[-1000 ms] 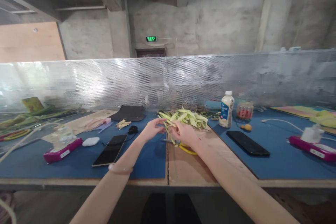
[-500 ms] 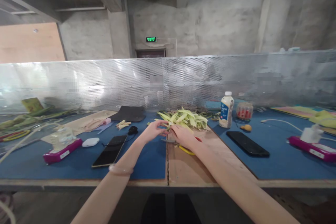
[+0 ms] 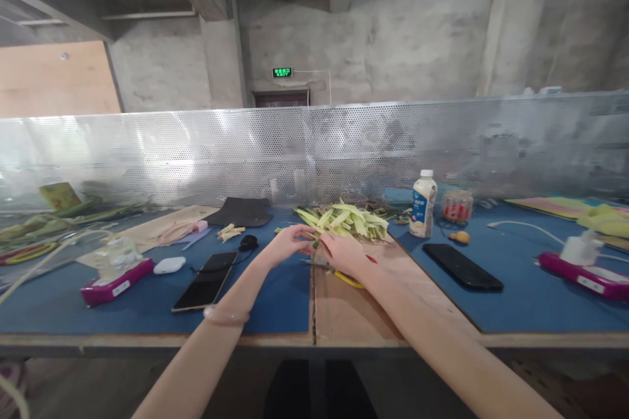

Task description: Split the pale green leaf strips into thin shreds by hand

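Note:
My left hand (image 3: 291, 243) and my right hand (image 3: 340, 253) meet over the seam between the blue mat and the bare wood. Both sets of fingers are closed round a small green piece (image 3: 315, 242), mostly covered by the fingertips. Right behind them lies a heap of pale green leaves (image 3: 346, 219). Under my right hand are scissors with yellow handles (image 3: 350, 279), partly hidden by the wrist, their blades pointing left. A small red thing (image 3: 371, 259) shows beside my right wrist.
To the left are a phone (image 3: 207, 281), a white case (image 3: 170, 265) and a purple power strip (image 3: 116, 281). A bottle (image 3: 422, 206), a jar (image 3: 457, 207), another phone (image 3: 462, 266) and a second power strip (image 3: 584, 277) are on the right. A perforated metal panel (image 3: 221, 157) stands behind.
Both hands stay in nearly the same place round the green piece. The whole view has shifted very slightly.

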Demonstrator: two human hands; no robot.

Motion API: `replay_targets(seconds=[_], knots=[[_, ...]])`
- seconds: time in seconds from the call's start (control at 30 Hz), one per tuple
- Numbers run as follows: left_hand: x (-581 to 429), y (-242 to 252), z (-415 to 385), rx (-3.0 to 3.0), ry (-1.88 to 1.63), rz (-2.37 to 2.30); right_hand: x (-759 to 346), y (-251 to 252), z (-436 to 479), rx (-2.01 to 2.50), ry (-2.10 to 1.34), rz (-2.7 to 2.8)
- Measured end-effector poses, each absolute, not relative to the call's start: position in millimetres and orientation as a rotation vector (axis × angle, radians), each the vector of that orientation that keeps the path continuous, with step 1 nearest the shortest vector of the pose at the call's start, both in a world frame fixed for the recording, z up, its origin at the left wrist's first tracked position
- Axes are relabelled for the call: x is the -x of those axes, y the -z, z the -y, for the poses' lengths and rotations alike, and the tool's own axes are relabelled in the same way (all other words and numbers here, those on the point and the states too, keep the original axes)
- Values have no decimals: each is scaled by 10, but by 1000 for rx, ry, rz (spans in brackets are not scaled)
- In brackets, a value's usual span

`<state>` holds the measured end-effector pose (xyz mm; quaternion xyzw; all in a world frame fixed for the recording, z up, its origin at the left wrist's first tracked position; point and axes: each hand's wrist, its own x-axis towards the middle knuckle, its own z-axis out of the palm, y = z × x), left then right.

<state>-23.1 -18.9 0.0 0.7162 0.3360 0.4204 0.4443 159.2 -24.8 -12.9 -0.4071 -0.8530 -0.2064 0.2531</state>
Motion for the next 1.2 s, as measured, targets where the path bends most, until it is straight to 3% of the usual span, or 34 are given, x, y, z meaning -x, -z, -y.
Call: replay_targets(seconds=[0.77,1.2], knots=[[225,-62,246,-1832,-1144,-919,-1677,96,194,1151,237,2258],[207,-104,286,-1834,-1110,-861,-1687,153,81,909,288,2292]])
